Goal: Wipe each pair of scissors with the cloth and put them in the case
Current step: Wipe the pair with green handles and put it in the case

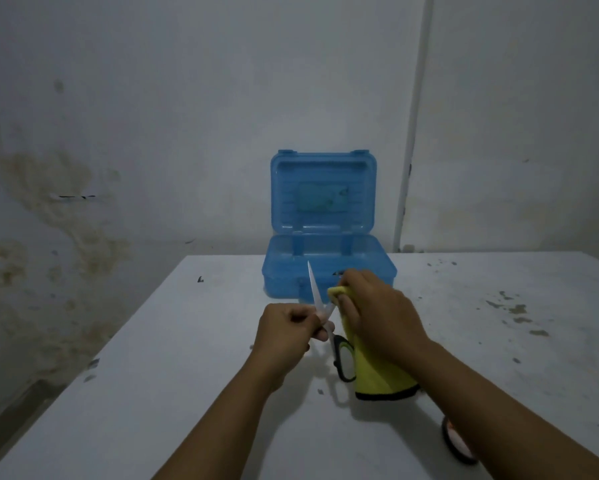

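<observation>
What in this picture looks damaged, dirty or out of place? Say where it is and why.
The wall at left carries brownish stains. The white table has dark chips and flecks, mostly on its right side. Otherwise nothing odd: the blue case stands open, and the hands wipe opened scissors with the yellow cloth.

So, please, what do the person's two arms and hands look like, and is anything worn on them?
Both forearms are bare up to the picture's edge, with no sleeve showing. The left hand and right hand wear no glove, and no ring, watch or bracelet shows.
</observation>
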